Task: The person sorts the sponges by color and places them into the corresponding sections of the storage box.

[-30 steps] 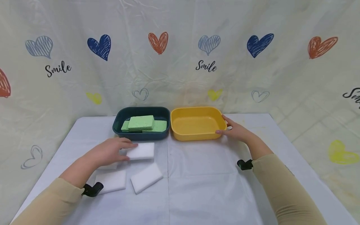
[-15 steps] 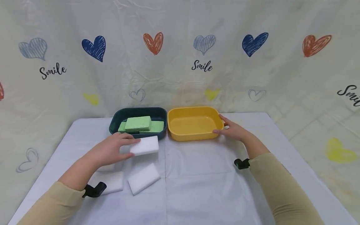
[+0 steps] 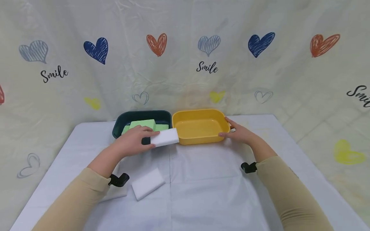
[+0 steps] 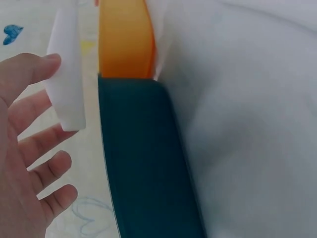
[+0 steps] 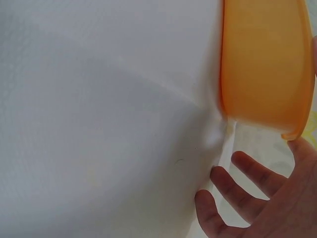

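My left hand (image 3: 134, 141) pinches a white sponge block (image 3: 165, 137) between thumb and fingers. In the left wrist view the white sponge (image 4: 69, 74) hangs at the level of the rims, its lower fingers spread loosely. It overlaps the near corner where the two bins meet. The yellow bin (image 3: 199, 141) has a bare inside. My right hand (image 3: 241, 132) grips its right end, thumb at the front rim and a finger toward the back. In the right wrist view the other fingers curl free of the yellow bin (image 5: 267, 64).
The dark green bin (image 3: 118, 123) touches the yellow one on the left and holds several light green sponges (image 3: 143, 123). A white sponge (image 3: 148, 184) lies nearer on the white-covered table (image 3: 208, 195). Another white sponge (image 3: 115, 193) is partly hidden under my left forearm.
My left hand has lifted the white sponge off the table and carried it right and up to the bins' front rims. My right hand stays on the yellow bin.
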Motion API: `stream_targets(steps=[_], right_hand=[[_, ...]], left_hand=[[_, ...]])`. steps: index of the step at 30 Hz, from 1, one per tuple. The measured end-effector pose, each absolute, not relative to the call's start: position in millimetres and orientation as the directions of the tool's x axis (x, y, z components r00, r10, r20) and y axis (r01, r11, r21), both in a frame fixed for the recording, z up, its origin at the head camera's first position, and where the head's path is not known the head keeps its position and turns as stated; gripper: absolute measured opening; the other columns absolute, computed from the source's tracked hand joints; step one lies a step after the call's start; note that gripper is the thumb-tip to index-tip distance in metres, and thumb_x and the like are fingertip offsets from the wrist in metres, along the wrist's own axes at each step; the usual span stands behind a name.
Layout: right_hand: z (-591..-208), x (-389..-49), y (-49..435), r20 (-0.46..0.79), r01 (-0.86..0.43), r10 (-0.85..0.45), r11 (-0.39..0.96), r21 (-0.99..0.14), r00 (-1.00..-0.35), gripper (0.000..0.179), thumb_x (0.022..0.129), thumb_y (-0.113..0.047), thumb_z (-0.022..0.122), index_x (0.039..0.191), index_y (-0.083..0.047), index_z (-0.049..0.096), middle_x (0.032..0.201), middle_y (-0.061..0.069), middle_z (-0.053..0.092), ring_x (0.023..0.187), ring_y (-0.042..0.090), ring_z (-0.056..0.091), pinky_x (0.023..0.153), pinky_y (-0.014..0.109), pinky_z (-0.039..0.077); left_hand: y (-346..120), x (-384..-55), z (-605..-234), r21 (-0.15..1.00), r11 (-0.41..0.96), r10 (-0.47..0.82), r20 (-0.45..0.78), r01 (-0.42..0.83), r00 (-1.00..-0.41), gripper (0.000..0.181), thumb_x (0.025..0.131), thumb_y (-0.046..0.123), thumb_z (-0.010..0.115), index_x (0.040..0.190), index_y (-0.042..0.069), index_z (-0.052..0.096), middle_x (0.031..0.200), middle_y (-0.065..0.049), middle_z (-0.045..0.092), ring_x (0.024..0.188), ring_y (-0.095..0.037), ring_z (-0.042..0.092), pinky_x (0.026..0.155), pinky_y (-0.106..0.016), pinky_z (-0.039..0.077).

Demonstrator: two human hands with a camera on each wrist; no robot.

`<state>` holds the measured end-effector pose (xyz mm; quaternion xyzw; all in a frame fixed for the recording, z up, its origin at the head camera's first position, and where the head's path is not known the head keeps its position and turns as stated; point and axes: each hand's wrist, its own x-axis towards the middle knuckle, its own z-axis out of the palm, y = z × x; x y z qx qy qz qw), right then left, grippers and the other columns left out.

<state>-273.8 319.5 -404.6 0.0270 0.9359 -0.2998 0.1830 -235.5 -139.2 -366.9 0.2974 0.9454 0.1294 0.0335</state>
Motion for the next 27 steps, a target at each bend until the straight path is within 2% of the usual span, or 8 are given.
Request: stream_targets(steps=[10,19,27], right_hand=[[-405,-274,322,-0.366,0.156,-0.072,0.816,-0.556,-0.928,0.110,0.081,-0.068,0.068,0.159,-0.036,-0.003,0.152,0.024,0.030,0.130,0.046,0.035,0.107,0.070,0.029],[-403,-274,321,-0.362,0.153,-0.072,0.819,-0.554,-0.929,0.110,0.082,-0.068,0.067,0.160,-0.035,-0.002,0.152,0.025,0.029,0.131,0.047,0.035,0.107,0.069,0.029],[-401,-273,320,-0.365,0.160,-0.072,0.809,-0.566,-0.928,0.108,0.083,-0.065,0.067,0.160,-0.034,-0.002,0.154,0.026,0.027,0.132,0.048,0.033,0.108,0.070,0.027]], left_hand=[[-97,-261,-358,0.285,0.793,0.565,-0.016,0.538,-0.825,0.054,0.093,0.049,0.065,0.144,0.034,0.053,0.140,0.001,0.053,0.122,-0.024,0.045,0.098,-0.044,0.048],[-71,-285,-363,0.233,0.798,0.577,-0.030,0.556,-0.816,0.056,0.093,0.052,0.063,0.145,0.034,0.052,0.144,0.000,0.052,0.125,-0.026,0.042,0.106,-0.047,0.038],[-43,-303,-367,0.221,0.803,0.577,-0.058,0.553,-0.815,0.055,0.092,0.052,0.065,0.143,0.036,0.053,0.144,0.001,0.053,0.117,-0.024,0.043,0.103,-0.043,0.038]])
